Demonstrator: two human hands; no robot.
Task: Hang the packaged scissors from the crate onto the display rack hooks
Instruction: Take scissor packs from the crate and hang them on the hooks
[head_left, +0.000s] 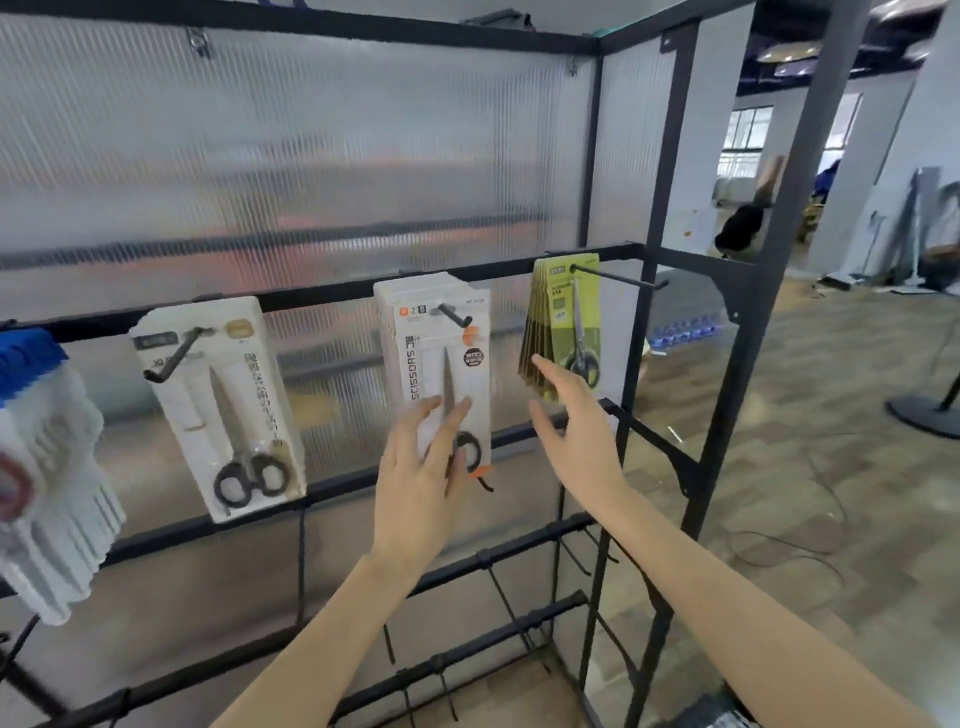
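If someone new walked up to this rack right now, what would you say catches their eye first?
Probably the green scissors packs, fanned on the rightmost hook of the rack's middle rail, the only bright colour there. Next, the two hands raised mid-frame: the left hand lies with straight fingers on the white scissors pack at centre, and the right hand reaches open just below the green stack.

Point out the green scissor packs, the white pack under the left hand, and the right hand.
Green packs (582, 312): head view, front card.
White pack (434, 358): head view, printed front.
Right hand (579, 434): head view, back of hand.
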